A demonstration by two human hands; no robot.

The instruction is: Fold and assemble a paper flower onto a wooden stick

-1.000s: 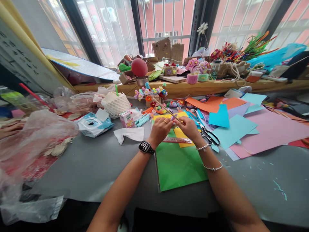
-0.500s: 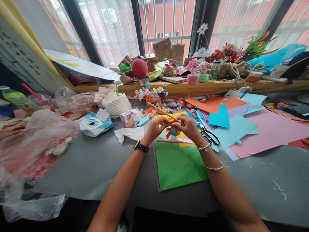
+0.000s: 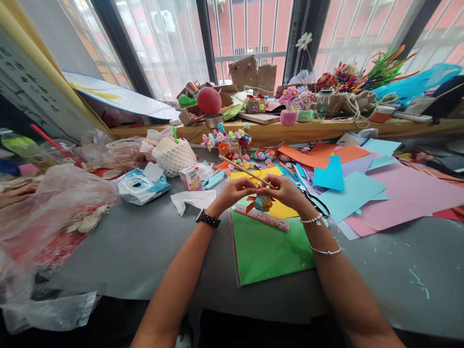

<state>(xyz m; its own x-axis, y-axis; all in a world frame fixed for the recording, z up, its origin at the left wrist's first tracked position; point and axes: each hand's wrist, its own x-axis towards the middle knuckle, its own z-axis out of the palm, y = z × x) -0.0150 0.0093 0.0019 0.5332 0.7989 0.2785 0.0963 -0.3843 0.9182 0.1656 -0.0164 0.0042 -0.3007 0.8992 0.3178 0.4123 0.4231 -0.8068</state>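
Above the green sheet (image 3: 271,258), both hands meet at a small folded paper piece (image 3: 264,203) in orange, teal and yellow strips. My left hand (image 3: 239,189), with a black watch on the wrist, pinches its left side. On the other side, my right hand (image 3: 282,191) has its fingertips closed on the piece's upper edge. A thin wooden stick (image 3: 242,169) also sits in the right hand, slanting up to the left. Beneath the hands lie a reddish patterned ruler (image 3: 263,218) and yellow paper (image 3: 288,209). Black-handled scissors (image 3: 319,205) rest beside the right wrist, partly hidden.
Coloured paper sheets (image 3: 409,193) spread across the right. At left are a wipes pack (image 3: 141,188), a tissue (image 3: 192,200), a small pink box (image 3: 191,178) and plastic bags (image 3: 72,193). Another person's hand (image 3: 18,193) shows at the far left. Craft flowers (image 3: 226,137) stand behind.
Both hands have come slightly lower, and more of the folded paper piece shows beneath the fingers. The ruler's right end has swung toward me.
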